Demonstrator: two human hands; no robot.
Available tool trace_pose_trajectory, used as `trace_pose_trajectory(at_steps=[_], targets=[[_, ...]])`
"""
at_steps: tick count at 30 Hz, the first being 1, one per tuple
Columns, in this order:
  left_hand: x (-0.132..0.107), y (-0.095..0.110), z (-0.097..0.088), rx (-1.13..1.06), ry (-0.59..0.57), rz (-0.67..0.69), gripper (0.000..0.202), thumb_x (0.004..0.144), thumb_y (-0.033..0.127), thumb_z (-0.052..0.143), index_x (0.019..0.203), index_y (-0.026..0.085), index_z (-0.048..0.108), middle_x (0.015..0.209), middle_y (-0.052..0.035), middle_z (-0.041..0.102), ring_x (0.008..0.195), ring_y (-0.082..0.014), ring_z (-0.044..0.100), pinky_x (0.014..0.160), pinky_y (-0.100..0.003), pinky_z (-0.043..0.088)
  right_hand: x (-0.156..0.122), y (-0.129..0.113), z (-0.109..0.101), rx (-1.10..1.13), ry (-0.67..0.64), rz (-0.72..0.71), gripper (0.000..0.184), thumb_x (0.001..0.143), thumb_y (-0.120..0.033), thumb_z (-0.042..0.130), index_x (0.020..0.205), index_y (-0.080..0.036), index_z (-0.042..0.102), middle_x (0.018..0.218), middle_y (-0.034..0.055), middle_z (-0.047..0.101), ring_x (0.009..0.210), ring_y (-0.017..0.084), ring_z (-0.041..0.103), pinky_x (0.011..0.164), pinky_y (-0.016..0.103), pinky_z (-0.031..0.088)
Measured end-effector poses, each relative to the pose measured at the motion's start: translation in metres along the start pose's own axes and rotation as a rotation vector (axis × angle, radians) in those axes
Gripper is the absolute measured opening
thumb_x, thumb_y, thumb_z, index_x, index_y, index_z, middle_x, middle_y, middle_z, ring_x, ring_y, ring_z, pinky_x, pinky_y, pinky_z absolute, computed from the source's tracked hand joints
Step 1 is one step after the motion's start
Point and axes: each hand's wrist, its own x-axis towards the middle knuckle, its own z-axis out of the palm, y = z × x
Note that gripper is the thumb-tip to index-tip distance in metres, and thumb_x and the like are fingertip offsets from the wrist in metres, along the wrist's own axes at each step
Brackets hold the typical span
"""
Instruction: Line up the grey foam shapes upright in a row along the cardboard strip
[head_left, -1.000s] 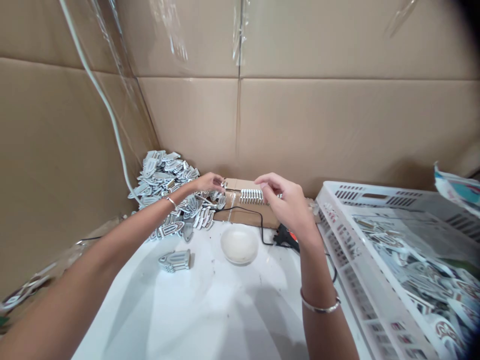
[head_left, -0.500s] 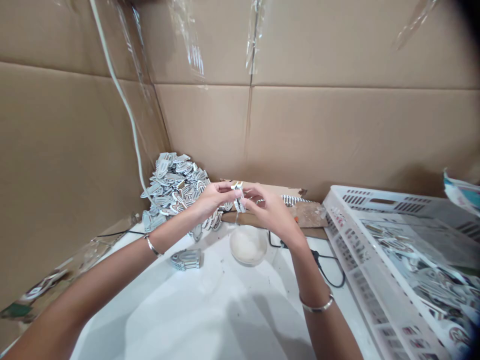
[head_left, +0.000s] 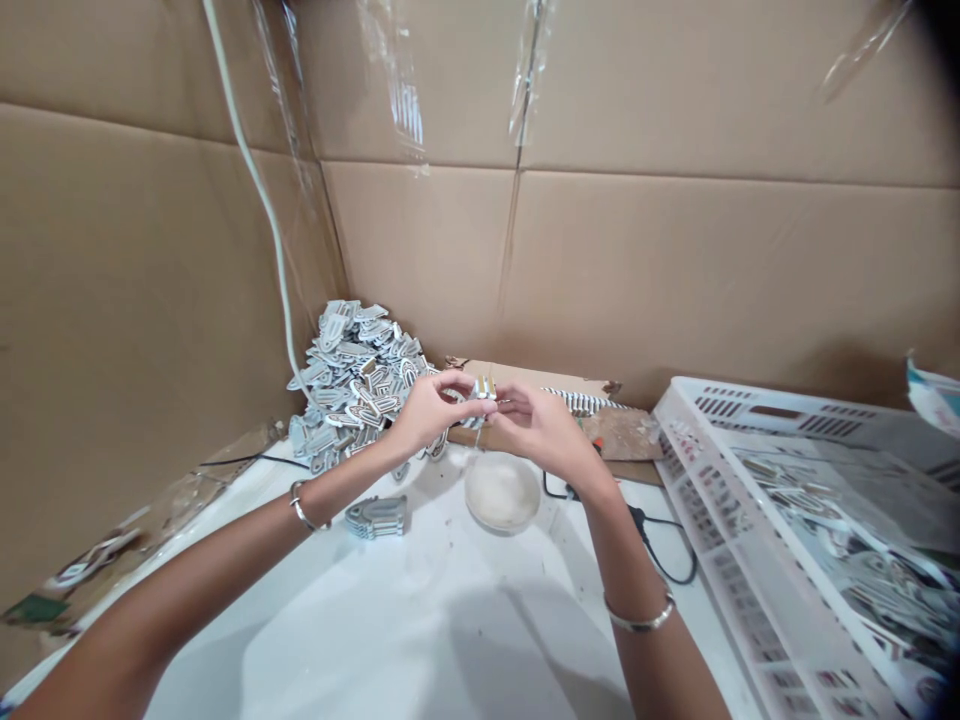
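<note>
My left hand (head_left: 430, 416) and my right hand (head_left: 541, 433) meet in front of me, their fingertips pinching a small metal hair clip (head_left: 483, 398) from both sides. Its exact shape is partly hidden by my fingers. Just behind my left hand lies a large heap of grey-and-white snap hair clips (head_left: 358, 380). A short stack of clips (head_left: 376, 517) sits on the white table (head_left: 420, 640) below my left wrist. A shallow white bowl (head_left: 502, 492) stands beneath my hands, touching neither.
A cardboard strip (head_left: 525, 382) behind my hands carries a row of clips (head_left: 581, 402). A black cable (head_left: 664, 545) runs past my right forearm. A white plastic crate (head_left: 750, 425) full of clips fills the right side. Cardboard walls with plastic sheeting stand behind and left.
My hands have stayed together on the clip and shifted slightly. The view has drifted, so the heap, bowl and crate sit a little further right than a second ago. My hands no longer rest over the cardboard strip.
</note>
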Motion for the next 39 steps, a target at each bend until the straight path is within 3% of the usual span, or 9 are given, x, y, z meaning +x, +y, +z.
trace_pose_trajectory(at_steps=[3,8,15,21,25,31,35,39], targets=[[-0.003,0.003,-0.006,0.194,0.054,0.115,0.033,0.067,0.041,0.083,0.086,0.016,0.071,0.089,-0.0043,0.073,0.082,-0.0191,0.064,0.071,-0.028,0.047,0.001,-0.005,0.001,0.124,-0.055,0.086,0.024,0.081,-0.024,0.067,0.104,-0.019,0.06,0.107,0.0071,0.072,0.101,0.018,0.07,0.086,0.03,0.056],[-0.012,0.005,-0.013,0.442,0.054,0.35,0.021,0.078,0.033,0.075,0.092,0.019,0.07,0.097,-0.0057,0.073,0.09,-0.0211,0.064,0.076,-0.031,0.047,0.0,-0.012,0.005,0.135,-0.041,0.161,0.029,0.082,-0.041,0.068,0.098,-0.017,0.064,0.104,0.0075,0.072,0.098,0.02,0.07,0.078,0.028,0.055],[-0.023,0.011,-0.01,0.737,0.106,0.597,0.012,0.086,0.024,0.066,0.097,0.019,0.066,0.098,-0.0074,0.071,0.092,-0.0222,0.062,0.081,-0.035,0.048,0.002,-0.008,0.016,0.126,0.037,0.1,0.025,0.079,-0.036,0.07,0.092,-0.017,0.062,0.089,0.0048,0.072,0.084,0.019,0.07,0.077,0.031,0.055],[-0.024,0.02,-0.011,1.006,0.247,0.787,0.024,0.091,0.032,0.064,0.11,0.017,0.066,0.106,-0.0104,0.072,0.099,-0.0248,0.062,0.083,-0.038,0.045,0.002,-0.015,0.019,0.252,0.126,0.025,0.022,0.079,-0.032,0.072,0.094,-0.017,0.064,0.096,0.0067,0.074,0.091,0.018,0.071,0.086,0.031,0.056],[-0.026,0.023,-0.016,1.061,0.315,0.869,0.025,0.091,0.031,0.064,0.112,0.018,0.066,0.107,-0.0094,0.074,0.102,-0.0249,0.062,0.085,-0.038,0.044,-0.001,-0.02,0.017,0.299,0.098,-0.029,0.024,0.082,-0.035,0.071,0.099,-0.019,0.065,0.101,0.0057,0.073,0.096,0.018,0.07,0.091,0.033,0.056],[-0.03,0.025,-0.025,1.053,0.373,0.928,0.024,0.089,0.032,0.068,0.112,0.023,0.067,0.103,-0.006,0.076,0.099,-0.0236,0.064,0.084,-0.037,0.044,-0.003,-0.026,0.014,0.291,0.01,-0.077,0.026,0.095,-0.042,0.052,0.097,-0.021,0.066,0.105,0.0043,0.069,0.1,0.017,0.066,0.093,0.034,0.056],[-0.033,0.027,-0.026,1.042,0.419,1.01,0.027,0.088,0.03,0.069,0.115,0.025,0.067,0.099,-0.0052,0.076,0.095,-0.0229,0.065,0.08,-0.036,0.043,-0.006,-0.028,0.018,0.253,0.008,-0.109,0.02,0.092,-0.039,0.059,0.1,-0.021,0.065,0.106,0.0047,0.069,0.099,0.017,0.066,0.092,0.033,0.056],[-0.036,0.028,-0.028,1.073,0.42,1.043,0.035,0.09,0.031,0.067,0.124,0.028,0.063,0.101,-0.0046,0.076,0.097,-0.0231,0.064,0.081,-0.037,0.041,-0.008,-0.026,0.025,0.27,0.022,-0.138,0.027,0.082,-0.034,0.072,0.104,-0.022,0.063,0.108,0.0052,0.07,0.102,0.018,0.068,0.096,0.036,0.055]])
